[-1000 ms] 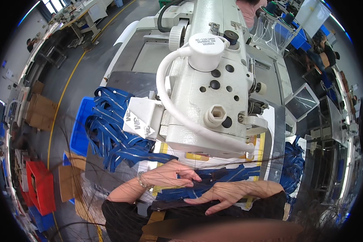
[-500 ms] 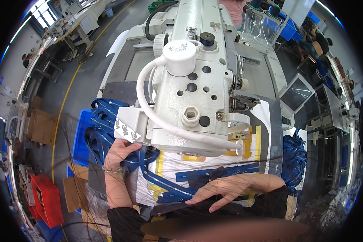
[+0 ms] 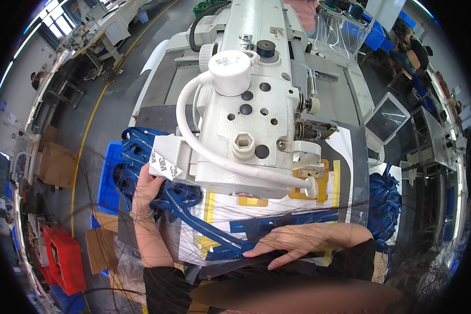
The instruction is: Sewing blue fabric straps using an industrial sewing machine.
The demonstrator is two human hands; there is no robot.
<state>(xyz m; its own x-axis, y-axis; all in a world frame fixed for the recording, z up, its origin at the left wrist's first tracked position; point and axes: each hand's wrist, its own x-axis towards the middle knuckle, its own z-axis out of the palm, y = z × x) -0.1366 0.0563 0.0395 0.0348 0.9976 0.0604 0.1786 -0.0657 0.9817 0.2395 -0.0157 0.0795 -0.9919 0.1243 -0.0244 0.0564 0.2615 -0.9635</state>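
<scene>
My left hand reaches to a heap of blue straps with a pale stripe, beside the sewing machine. Its fingertips are hidden by the white box at the machine's lower left corner. One strap runs from that heap slantwise toward my right hand. The right hand lies palm down with its fingers spread, the index fingertip at the strap's near end. Just beyond it, another blue strip lies across the white sheet, which has yellow tape along its sides.
On the right hangs a thick bundle of blue straps, below a tilted screen. A blue bin stands left of the heap, with cardboard below it. A red crate sits on the floor farther left.
My left hand has moved slightly away from me, and its thumb has gone out of sight behind the white box. The right hand stays almost where it was. The view has shifted a little.
</scene>
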